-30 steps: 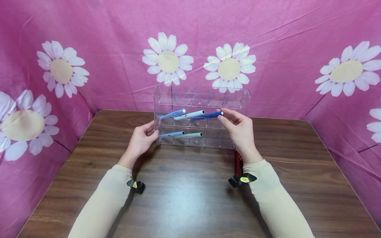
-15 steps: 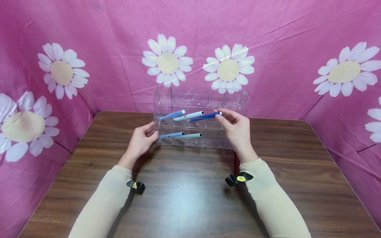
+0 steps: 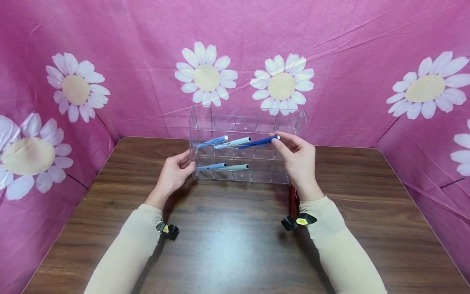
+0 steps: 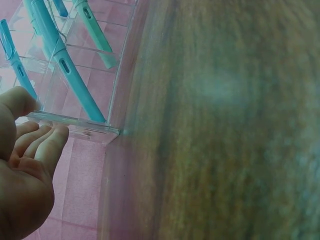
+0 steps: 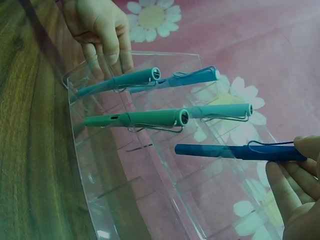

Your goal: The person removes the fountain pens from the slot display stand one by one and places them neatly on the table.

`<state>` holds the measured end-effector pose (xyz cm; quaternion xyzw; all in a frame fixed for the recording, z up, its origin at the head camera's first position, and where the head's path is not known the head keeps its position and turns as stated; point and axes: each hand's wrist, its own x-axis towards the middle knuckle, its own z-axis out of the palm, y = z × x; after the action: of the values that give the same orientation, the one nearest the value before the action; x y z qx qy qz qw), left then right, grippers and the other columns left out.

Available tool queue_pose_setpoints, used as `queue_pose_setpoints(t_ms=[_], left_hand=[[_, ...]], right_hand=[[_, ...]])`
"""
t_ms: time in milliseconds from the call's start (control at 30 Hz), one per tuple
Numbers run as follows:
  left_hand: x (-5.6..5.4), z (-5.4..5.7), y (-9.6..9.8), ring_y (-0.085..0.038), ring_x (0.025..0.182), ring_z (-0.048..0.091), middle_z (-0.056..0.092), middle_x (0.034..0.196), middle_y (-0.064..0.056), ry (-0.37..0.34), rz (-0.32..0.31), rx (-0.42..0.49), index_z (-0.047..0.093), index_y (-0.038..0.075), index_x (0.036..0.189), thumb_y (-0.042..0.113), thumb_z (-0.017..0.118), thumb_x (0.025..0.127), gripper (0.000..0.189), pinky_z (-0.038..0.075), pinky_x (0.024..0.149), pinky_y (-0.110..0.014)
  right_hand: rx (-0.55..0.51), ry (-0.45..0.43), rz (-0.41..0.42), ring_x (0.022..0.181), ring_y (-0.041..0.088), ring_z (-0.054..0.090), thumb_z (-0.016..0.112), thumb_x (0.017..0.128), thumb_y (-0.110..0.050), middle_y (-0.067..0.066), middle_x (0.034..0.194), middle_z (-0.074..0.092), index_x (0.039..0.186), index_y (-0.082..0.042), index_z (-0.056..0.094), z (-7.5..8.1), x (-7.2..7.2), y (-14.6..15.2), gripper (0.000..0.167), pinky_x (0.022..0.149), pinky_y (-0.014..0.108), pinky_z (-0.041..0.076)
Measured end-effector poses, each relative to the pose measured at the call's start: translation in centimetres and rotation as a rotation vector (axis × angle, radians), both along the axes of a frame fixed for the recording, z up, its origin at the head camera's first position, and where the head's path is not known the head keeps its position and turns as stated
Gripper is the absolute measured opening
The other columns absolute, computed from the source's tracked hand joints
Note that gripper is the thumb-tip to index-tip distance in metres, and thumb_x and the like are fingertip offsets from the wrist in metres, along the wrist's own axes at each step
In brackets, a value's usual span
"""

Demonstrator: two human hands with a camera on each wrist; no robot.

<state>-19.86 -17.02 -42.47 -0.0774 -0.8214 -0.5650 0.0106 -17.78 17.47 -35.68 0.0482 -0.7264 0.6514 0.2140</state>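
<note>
A clear plastic pen rack (image 3: 242, 178) with compartments in tiers stands near the table's far edge. My left hand (image 3: 172, 173) grips its left side panel, thumb and fingers on opposite faces, as the left wrist view shows. My right hand (image 3: 299, 161) pinches a dark blue pen (image 5: 210, 150) by its clip end; the other end points left into the upper tier. Left of it in that tier lean a light blue pen (image 3: 233, 143) and a mid-blue pen (image 3: 213, 141). The lower tier holds another blue pen (image 3: 212, 166) and a green pen (image 5: 150, 118).
A dark red object (image 3: 292, 200) lies on the wooden table (image 3: 220, 245), partly hidden under my right wrist. A pink cloth (image 3: 147, 94) with daisies hangs close behind the rack and along both sides.
My right hand shifts slightly left, then back to the right and a little up, drawing the dark blue pen with it. My left hand and the other pens stay put.
</note>
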Motion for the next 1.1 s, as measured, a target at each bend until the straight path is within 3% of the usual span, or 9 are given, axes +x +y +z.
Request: queue_pose_setpoints(t_ms=[367, 700, 1100], left_hand=[[0.1, 0.0, 0.0, -0.038, 0.136, 0.062, 0.063, 0.145, -0.028, 0.005, 0.0, -0.008, 0.055, -0.006, 0.153, -0.001, 0.061, 0.102, 0.051, 0.054, 0.101, -0.014], [0.3, 0.1, -0.1, -0.037, 0.136, 0.064, 0.063, 0.146, -0.027, -0.013, 0.003, -0.025, 0.054, -0.004, 0.154, 0.001, 0.062, 0.103, 0.052, 0.055, 0.101, -0.016], [0.1, -0.1, -0.1, -0.038, 0.138, 0.062, 0.061, 0.149, -0.026, -0.005, 0.008, -0.014, 0.054, -0.006, 0.154, 0.001, 0.063, 0.103, 0.052, 0.054, 0.106, -0.023]], right_hand=[[-0.088, 0.042, -0.004, 0.085, 0.003, 0.079, 0.074, 0.099, 0.001, -0.016, 0.095, 0.083, 0.124, 0.013, 0.074, 0.9, 0.3, 1.0, 0.028, 0.082, 0.018, 0.065], [-0.106, 0.089, 0.001, 0.095, 0.005, 0.08, 0.075, 0.099, 0.0, -0.007, 0.104, 0.085, 0.121, 0.0, 0.079, 1.8, 0.8, 1.7, 0.023, 0.09, 0.02, 0.064], [-0.167, 0.131, -0.002, 0.093, 0.007, 0.081, 0.073, 0.099, 0.003, -0.003, 0.103, 0.085, 0.123, 0.002, 0.078, 2.5, 0.8, 2.9, 0.024, 0.088, 0.023, 0.065]])
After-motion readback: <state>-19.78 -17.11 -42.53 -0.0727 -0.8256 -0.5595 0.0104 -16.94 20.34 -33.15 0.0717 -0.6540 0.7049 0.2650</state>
